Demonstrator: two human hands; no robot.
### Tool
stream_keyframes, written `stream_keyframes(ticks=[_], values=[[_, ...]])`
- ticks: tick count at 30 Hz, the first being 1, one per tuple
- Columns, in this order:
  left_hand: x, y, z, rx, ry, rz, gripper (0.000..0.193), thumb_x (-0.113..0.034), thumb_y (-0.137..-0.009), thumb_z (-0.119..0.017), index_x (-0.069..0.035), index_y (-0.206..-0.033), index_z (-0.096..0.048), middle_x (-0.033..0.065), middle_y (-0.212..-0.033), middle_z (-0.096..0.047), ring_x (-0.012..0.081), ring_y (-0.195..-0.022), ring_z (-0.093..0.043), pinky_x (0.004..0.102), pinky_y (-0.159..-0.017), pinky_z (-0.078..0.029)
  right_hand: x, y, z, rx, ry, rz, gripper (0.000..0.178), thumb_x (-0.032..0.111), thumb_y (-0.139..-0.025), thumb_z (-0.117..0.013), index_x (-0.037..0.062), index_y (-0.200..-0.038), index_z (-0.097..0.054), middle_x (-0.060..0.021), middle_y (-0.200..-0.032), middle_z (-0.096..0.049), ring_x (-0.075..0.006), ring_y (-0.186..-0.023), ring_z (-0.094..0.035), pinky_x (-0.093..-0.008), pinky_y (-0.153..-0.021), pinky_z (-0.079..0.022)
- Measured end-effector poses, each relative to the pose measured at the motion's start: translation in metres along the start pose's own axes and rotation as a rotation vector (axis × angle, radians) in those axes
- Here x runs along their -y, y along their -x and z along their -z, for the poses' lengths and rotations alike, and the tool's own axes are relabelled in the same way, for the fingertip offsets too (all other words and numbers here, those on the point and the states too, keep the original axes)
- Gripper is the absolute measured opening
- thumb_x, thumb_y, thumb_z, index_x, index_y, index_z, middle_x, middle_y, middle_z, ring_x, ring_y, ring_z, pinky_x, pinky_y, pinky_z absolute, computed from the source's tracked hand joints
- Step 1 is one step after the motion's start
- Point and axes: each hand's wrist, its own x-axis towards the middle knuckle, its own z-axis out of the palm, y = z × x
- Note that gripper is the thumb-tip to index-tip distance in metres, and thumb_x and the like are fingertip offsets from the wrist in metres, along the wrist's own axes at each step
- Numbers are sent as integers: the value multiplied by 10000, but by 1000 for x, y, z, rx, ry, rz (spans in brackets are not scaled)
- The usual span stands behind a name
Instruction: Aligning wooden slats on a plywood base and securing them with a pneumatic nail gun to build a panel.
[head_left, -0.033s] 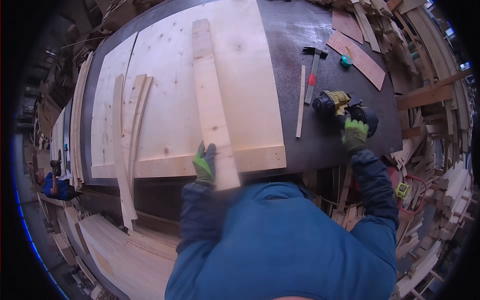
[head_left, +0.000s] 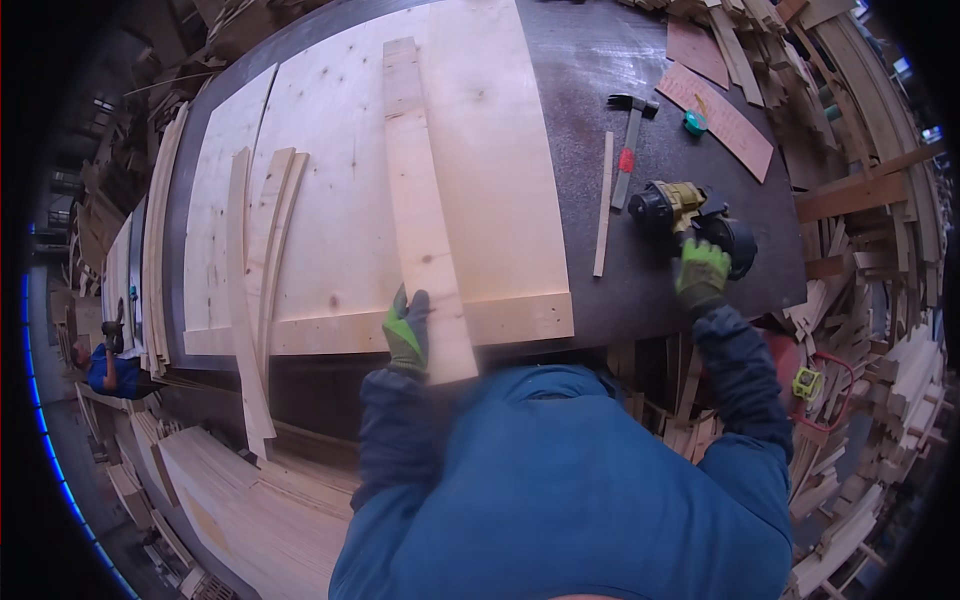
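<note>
On the tabletop (head_left: 640, 300): 1 long plank (head_left: 425, 215) under the left fingers (head_left: 408, 318), 1 nail gun (head_left: 690, 215) under the right fingers (head_left: 700, 265), 1 hammer (head_left: 628, 140) beyond it, 1 thin wood strip (head_left: 602, 205) between plank and hammer, 3 curved slats (head_left: 262, 260) left of the left fingers, 2 reddish boards (head_left: 715, 110) far beyond the right fingers.

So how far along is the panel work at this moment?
Wide boards already lie side by side on the dark table, with a cross batten at their near edge. In hand: left hand steadies a long plank; right hand grips the nail gun. Fastening the plank looks undone.
</note>
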Motion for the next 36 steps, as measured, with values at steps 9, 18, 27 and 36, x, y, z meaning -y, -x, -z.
stream_keyframes(ticks=[9, 18, 27, 36], values=[[-70, 60, 68, -160, -160, -75, 597, -144, -1275, -782, 35, -1826, -635, 78, -1499, -846, 117, -1231, -768, 331, -1059, -671, 219, 10, -84, 154, -718, -293, 376, 288, -1103, -843, 57, -1381, -738, -250, -1313, -795, -518, -1187, -841, -653, -972, -668], [-97, 18, -25, -31, -33, -197, 582, -198, -1281, -800, 43, -1791, -654, 72, -1416, -838, 117, -1154, -761, 318, -963, -669, 374, 26, 23, 160, -873, 332, 299, 303, -1185, -761, 75, -1377, -785, -224, -1230, -825, -459, -1120, -840, -619, -930, -672], [42, -136, -229, 52, -436, -341, 807, -467, -1206, -875, 99, -1739, -659, 231, -1550, -801, 339, -1411, -766, 482, -1189, -634, 204, 83, -110, 178, -1094, -126, 357, 313, -1189, -817, 56, -1433, -861, -250, -1326, -876, -469, -1208, -860, -562, -1060, -684], [66, -231, -401, 214, -1173, -306, 1562, -942, -881, -931, -21, -1978, -309, 388, -1970, -382, 623, -1837, -330, 711, -1522, -238, 174, 28, -175, 334, -1141, -279, 590, 506, -1115, -925, 73, -1505, -833, -210, -1271, -854, -441, -1175, -854, -576, -1039, -686]])
